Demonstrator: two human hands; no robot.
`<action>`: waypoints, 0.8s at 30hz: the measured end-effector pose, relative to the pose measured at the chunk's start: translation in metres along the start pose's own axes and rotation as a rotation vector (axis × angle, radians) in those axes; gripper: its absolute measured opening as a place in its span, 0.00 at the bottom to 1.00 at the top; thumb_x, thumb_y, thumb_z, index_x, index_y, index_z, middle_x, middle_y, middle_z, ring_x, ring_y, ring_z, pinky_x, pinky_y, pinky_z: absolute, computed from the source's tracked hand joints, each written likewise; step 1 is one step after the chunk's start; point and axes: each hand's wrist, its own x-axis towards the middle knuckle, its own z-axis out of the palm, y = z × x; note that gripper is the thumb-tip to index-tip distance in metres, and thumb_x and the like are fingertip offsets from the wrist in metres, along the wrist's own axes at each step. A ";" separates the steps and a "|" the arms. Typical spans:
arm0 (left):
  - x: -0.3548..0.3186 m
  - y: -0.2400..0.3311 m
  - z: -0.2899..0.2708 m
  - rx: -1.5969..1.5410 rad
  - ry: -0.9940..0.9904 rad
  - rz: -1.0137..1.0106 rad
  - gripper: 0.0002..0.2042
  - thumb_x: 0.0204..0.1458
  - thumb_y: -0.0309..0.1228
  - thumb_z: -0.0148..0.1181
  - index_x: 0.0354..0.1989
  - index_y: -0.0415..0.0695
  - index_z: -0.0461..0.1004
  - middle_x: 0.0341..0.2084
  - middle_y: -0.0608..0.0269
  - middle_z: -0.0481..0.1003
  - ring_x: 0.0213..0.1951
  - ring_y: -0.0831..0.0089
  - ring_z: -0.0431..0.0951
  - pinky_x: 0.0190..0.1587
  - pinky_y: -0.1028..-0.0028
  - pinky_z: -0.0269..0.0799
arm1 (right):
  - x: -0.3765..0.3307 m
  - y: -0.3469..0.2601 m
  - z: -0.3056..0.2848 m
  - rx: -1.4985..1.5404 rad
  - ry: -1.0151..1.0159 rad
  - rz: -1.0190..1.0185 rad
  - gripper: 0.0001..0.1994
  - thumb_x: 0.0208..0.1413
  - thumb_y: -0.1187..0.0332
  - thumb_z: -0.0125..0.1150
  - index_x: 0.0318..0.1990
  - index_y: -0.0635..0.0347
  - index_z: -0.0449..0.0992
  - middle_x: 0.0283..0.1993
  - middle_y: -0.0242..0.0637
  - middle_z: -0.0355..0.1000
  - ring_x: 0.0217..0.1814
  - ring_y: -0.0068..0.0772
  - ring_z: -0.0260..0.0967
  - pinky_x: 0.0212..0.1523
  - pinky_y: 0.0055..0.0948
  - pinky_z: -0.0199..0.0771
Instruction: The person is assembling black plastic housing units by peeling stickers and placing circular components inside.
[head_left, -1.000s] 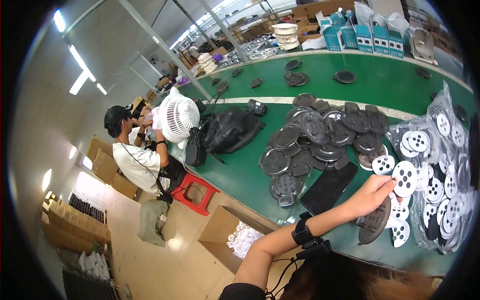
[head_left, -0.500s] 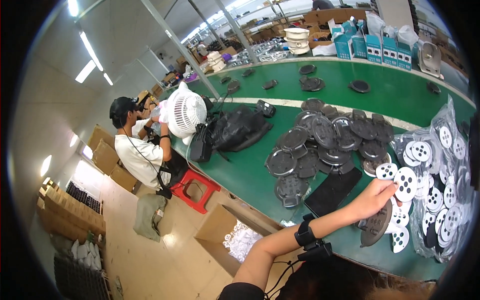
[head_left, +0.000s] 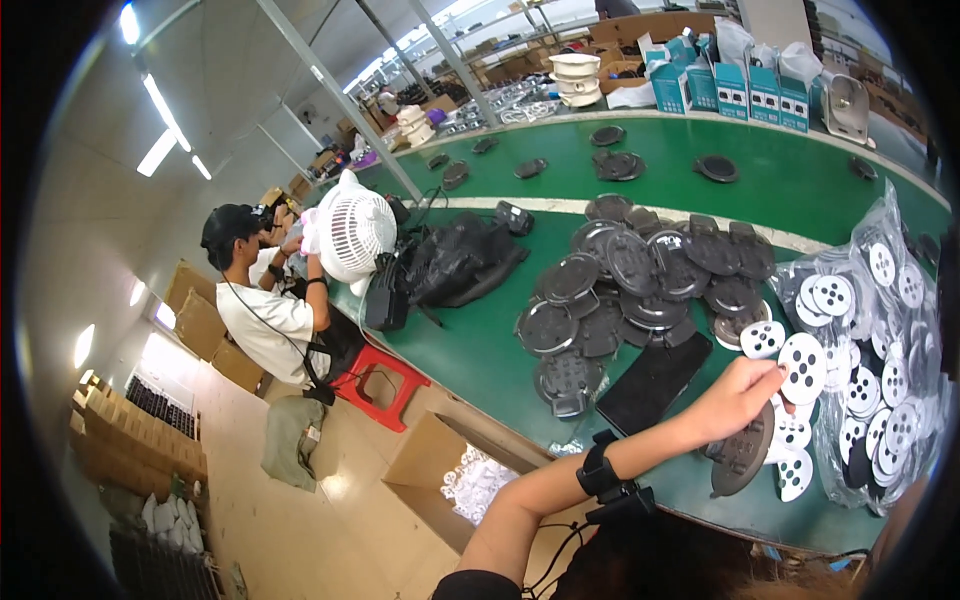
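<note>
My left hand (head_left: 733,402) reaches over the green table's near edge, a black band on its wrist. Its fingertips pinch a white round disc with black holes (head_left: 803,367). More such white discs (head_left: 795,432) lie loose around the hand. Just below it a dark round plate (head_left: 741,458) lies tilted at the table edge. A clear plastic bag (head_left: 880,370) full of the same white discs sits to the right. My right hand is not in view.
A heap of dark round plates (head_left: 640,285) covers the green table (head_left: 480,360), with a flat black slab (head_left: 655,382) beside it. To the left, a seated person (head_left: 265,315) handles a white fan (head_left: 355,232). An open cardboard box (head_left: 450,470) stands on the floor.
My left hand stays at the white discs, barely shifting. The view has swung slightly, and the seated person still holds the fan.
</note>
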 end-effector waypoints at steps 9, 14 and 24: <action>0.000 0.001 0.003 0.024 0.013 0.047 0.16 0.61 0.33 0.41 0.35 0.33 0.72 0.28 0.62 0.76 0.28 0.84 0.70 0.30 0.82 0.64 | -0.036 0.012 -0.044 -0.161 0.016 0.125 0.16 0.50 0.73 0.52 0.47 0.68 0.67 0.44 0.46 0.66 0.42 0.37 0.66 0.44 0.29 0.64; 0.001 0.001 0.002 0.011 0.007 -0.021 0.15 0.60 0.33 0.42 0.34 0.33 0.72 0.28 0.62 0.76 0.31 0.82 0.71 0.35 0.80 0.67 | -0.042 0.029 -0.044 -0.207 0.021 0.173 0.16 0.50 0.74 0.52 0.47 0.68 0.67 0.44 0.46 0.66 0.41 0.37 0.65 0.43 0.28 0.65; 0.004 -0.007 0.004 0.044 0.031 0.141 0.16 0.58 0.33 0.44 0.22 0.37 0.70 0.16 0.65 0.74 0.21 0.85 0.68 0.23 0.79 0.61 | 0.111 0.094 0.007 -0.113 -0.145 -0.101 0.15 0.50 0.75 0.51 0.47 0.68 0.67 0.42 0.45 0.66 0.39 0.36 0.65 0.41 0.27 0.65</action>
